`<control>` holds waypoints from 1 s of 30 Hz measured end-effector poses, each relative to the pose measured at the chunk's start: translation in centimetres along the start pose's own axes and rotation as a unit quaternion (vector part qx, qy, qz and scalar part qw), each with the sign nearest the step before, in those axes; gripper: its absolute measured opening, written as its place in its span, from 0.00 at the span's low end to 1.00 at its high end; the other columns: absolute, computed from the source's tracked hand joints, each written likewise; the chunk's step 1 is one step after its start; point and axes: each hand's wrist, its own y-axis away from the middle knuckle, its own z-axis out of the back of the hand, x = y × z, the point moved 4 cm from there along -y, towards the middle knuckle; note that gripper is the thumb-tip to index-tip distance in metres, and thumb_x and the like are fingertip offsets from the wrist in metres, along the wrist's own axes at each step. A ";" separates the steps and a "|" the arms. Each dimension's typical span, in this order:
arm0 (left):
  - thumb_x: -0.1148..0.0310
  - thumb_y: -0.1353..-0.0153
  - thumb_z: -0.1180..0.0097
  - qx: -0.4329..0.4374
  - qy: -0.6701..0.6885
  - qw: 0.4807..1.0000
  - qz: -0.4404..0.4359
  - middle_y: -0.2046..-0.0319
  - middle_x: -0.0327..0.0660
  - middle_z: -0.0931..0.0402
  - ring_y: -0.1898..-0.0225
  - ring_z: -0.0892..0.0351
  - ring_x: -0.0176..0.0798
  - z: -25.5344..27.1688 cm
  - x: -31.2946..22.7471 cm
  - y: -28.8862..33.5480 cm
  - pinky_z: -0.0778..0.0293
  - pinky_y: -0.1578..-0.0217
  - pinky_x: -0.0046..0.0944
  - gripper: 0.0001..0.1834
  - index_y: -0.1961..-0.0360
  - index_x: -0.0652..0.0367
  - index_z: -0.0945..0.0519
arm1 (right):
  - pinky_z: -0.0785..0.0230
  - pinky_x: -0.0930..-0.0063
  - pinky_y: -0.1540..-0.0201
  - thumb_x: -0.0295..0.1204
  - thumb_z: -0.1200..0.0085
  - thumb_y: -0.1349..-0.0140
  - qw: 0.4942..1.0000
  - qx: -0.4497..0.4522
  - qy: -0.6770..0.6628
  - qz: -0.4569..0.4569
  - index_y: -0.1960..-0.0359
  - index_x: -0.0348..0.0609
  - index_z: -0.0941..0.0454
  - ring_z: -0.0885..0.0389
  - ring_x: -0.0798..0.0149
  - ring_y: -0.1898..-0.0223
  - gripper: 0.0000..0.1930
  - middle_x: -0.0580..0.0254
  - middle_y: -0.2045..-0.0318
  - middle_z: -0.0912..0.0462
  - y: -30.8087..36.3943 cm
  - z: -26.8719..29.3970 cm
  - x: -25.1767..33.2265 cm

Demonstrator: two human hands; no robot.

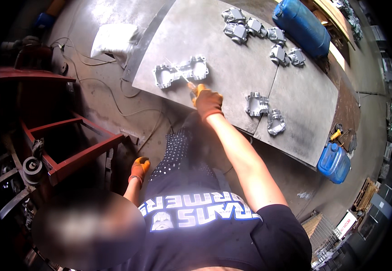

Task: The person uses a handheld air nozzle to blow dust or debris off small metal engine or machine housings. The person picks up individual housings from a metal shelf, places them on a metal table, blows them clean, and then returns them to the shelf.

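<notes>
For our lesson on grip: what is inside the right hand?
The right hand grips a thin tool; its shaft shows in front of metal castings. Whatever part lies inside the closed glove is covered.

Table [232, 72]: grey metal, seamed
Near left corner: pale castings [187, 69]
Near edge, rightward: two castings [262, 107]
Toward far edge: clustered grey castings [255, 27]

Thin pale-shafted hand tool [183, 75]: grip mostly hidden by orange-gloved right hand [208, 100], tip too blurred to place. Flat grey metal table [234, 90] cut off by top edge.
</notes>
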 end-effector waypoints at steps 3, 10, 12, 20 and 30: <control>0.65 0.47 0.42 -0.019 -0.034 0.999 0.014 0.65 0.47 0.18 0.60 0.19 0.41 -0.7 0.3 -0.5 0.26 0.57 0.36 0.17 0.55 0.57 0.19 | 0.27 0.61 0.60 0.43 0.50 0.39 1.000 -0.024 0.007 -0.015 0.60 0.53 0.22 0.16 0.54 0.61 0.13 0.60 0.62 0.15 -0.3 -0.2 -2.7; 0.62 0.49 0.41 -0.034 -0.090 0.994 -0.055 0.61 0.50 0.19 0.61 0.19 0.44 -2.9 -8.7 -8.7 0.26 0.58 0.39 0.25 0.47 0.51 0.24 | 0.29 0.57 0.58 0.48 0.49 0.40 0.998 -0.025 -0.024 -0.054 0.59 0.52 0.25 0.17 0.50 0.63 0.16 0.55 0.68 0.16 0.5 -1.6 -8.8; 0.60 0.49 0.42 -0.052 -0.138 0.984 -0.099 0.62 0.50 0.19 0.61 0.19 0.47 -3.7 -13.7 -11.5 0.25 0.58 0.42 0.26 0.46 0.47 0.25 | 0.30 0.56 0.58 0.49 0.50 0.39 0.994 -0.009 -0.018 -0.109 0.59 0.51 0.26 0.17 0.50 0.62 0.17 0.55 0.67 0.16 0.7 -0.8 -9.7; 0.52 0.55 0.36 -0.116 -0.410 0.861 -0.278 0.38 0.40 0.38 0.39 0.37 0.50 -9.8 -32.9 -20.3 0.39 0.42 0.55 0.45 0.34 0.32 0.42 | 0.30 0.52 0.67 0.46 0.48 0.41 0.997 -0.038 -0.026 -0.069 0.64 0.50 0.27 0.19 0.43 0.71 0.14 0.50 0.76 0.18 2.1 -3.1 -12.2; 0.61 0.40 0.52 -0.268 -0.465 0.776 -0.332 0.37 0.39 0.38 0.43 0.34 0.62 -19.4 -36.0 -31.1 0.23 0.61 0.51 0.24 0.41 0.29 0.33 | 0.28 0.57 0.64 0.34 0.38 0.50 0.946 -0.029 -0.290 -0.143 0.61 0.45 0.26 0.20 0.45 0.70 0.16 0.50 0.73 0.19 7.8 -5.2 -15.0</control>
